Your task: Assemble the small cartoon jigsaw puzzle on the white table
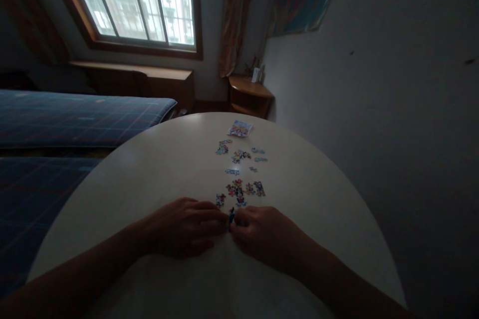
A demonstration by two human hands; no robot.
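Note:
Near the front of the round table (175, 159), my right hand (262, 229) pinches a small dark blue puzzle piece (231, 217) between thumb and fingers, which partly cover it. From the other side, my left hand (187, 227) reaches in with its fingers stretched out and a little apart. Its fingertips lie against or right beside that piece; the thumb is hidden. Just beyond the hands are a small loose piece cluster (220, 200), a larger joined cluster (235, 189) in red and dark colours, and a dark patterned section (259, 188) at its right.
Farther back lie more joined puzzle pieces (241, 155), pale blue edge pieces (258, 150) and a small picture card (240, 128). A plaid-covered bed (82, 114) stands at the left, a wall (374, 124) at the right. A corner shelf (251, 87) is behind the table.

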